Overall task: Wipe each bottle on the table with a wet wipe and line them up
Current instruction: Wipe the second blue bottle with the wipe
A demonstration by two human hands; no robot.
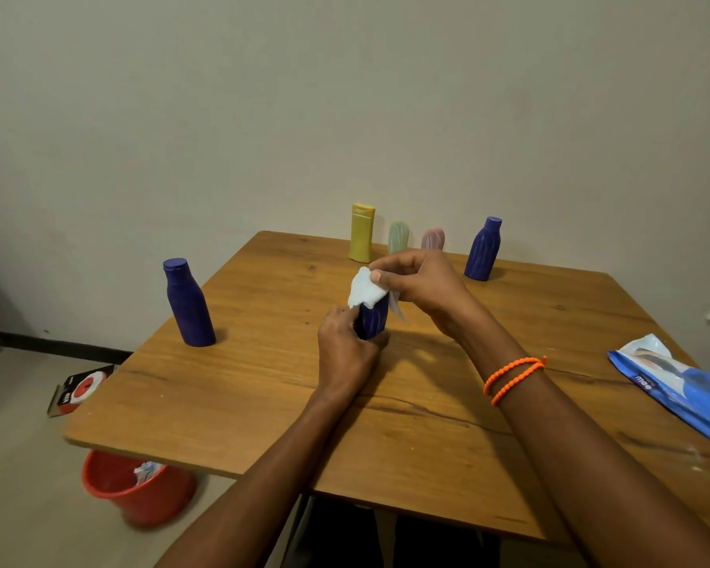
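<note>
A red bucket (140, 491) is sitting on the floor (21, 485) under the near left corner of the wooden bench (263, 403), with some crumpled white and bluish material lying inside it. A flat black card pack with a red and white disc (78, 390) is lying on the floor just left of the bench edge. A plain pale wall (345, 96) is standing behind, with a dark skirting strip (54, 346) running along its base at the left
</note>
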